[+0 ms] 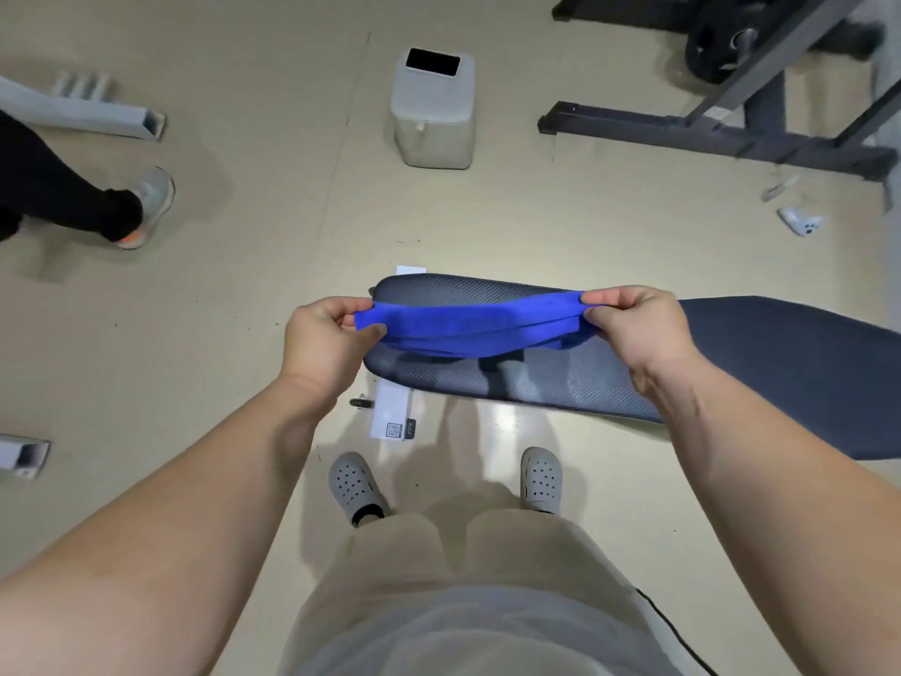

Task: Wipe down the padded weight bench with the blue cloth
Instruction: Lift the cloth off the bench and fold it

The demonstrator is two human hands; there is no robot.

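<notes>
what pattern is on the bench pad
Dark grey with a fine diagonal weave texture on the bench pad, clearest in the head view.

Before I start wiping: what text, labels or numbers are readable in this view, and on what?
No words or numbers can be read anywhere.
White box on the floor under the bench: a square scan code, with nothing legible beside it.
Weight plate on the rack: too blurred to make out any lettering.

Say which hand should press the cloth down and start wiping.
Probably right: the right hand pinches the blue cloth above the bench padding, while the left hand sits at the pad's end, mostly over floor.
</notes>
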